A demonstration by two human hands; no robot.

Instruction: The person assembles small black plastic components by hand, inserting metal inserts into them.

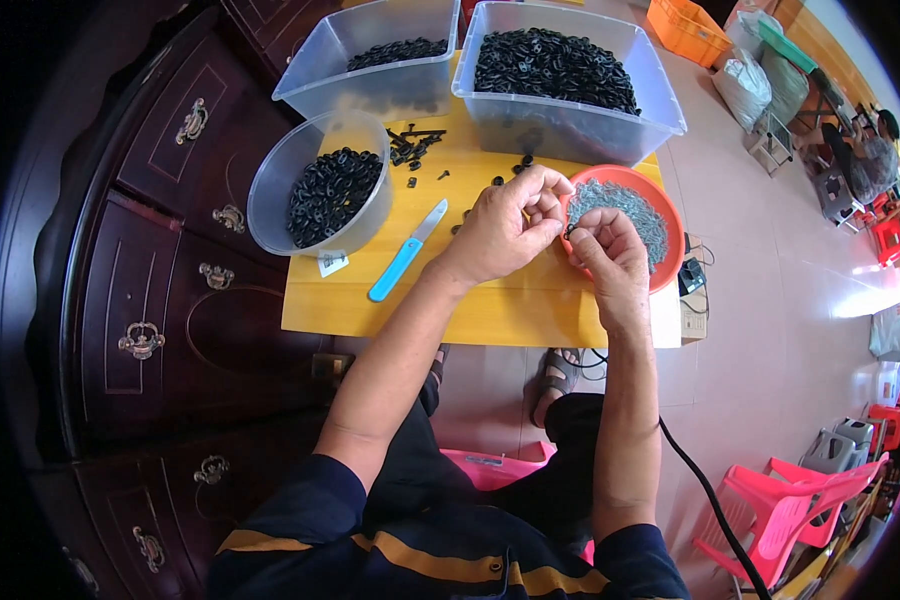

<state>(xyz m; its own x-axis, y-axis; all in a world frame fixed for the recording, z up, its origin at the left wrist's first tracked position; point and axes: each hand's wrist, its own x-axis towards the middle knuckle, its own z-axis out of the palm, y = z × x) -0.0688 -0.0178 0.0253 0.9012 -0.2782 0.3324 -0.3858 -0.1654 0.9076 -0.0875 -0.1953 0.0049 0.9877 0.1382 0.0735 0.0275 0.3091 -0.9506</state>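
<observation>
Both of my hands meet over the near left rim of a round orange-red bowl (675, 240), which holds a heap of small silvery screws (635, 205). My right hand (615, 262) pinches a small black plastic part (570, 230) between thumb and fingertips. Just left of it, my left hand (505, 228) is closed, its thumb against curled fingers; whatever is in it, if anything, is hidden. A few loose black parts (498, 181) lie on the yellow table (370, 315) beside my left hand.
A knife (410, 250) with a light-blue handle lies left of my left forearm. Behind it stand a round clear tub (265, 215) and two clear bins (570, 125) (365, 80) of black parts. Dark drawers (170, 270) flank the table's left. Pink chairs (770, 510) stand right.
</observation>
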